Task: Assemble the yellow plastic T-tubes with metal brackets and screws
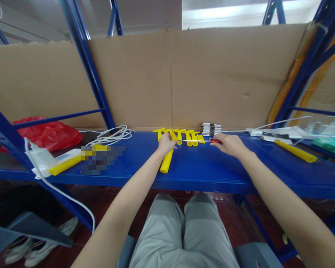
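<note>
My left hand (165, 144) is closed around the upper part of a yellow tube (166, 163), whose round lower end points toward me over the blue shelf. My right hand (231, 145) grips a screwdriver by its red handle (216, 141). The thin metal shaft (194, 140) runs level to the left, with its tip at the fingers of my left hand; whether it touches the tube I cannot tell. Just behind the shaft lie several yellow T-shaped pieces (189, 137) in a row. A small stack of white and dark strips (211, 129) sits behind my right hand.
Cardboard (226, 74) stands along the back of the blue shelf (206, 167). At left are a coiled white cable (114, 134), a red plastic bag (50, 134) and a power strip (67, 158). Another yellow tube (296, 151) lies at right. Blue posts (92, 67) frame the shelf.
</note>
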